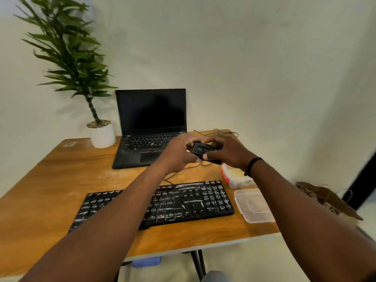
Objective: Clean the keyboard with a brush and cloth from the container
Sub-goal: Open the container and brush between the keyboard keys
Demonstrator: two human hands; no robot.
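Over the counter [61, 176], both the left hand [176, 153] and right hand [227, 153] grip a small black device [201, 150], likely preparation before cleaning, so next they must reach past the dusty keyboard [183, 202] to the open container [236, 178] holding a cloth, lid [253, 205] beside it.

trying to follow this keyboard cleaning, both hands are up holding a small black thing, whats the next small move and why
Probably set the small black device down, freeing the left hand and right hand. Both grip it above the table, while the keyboard looks streaked white and the container sits untouched.
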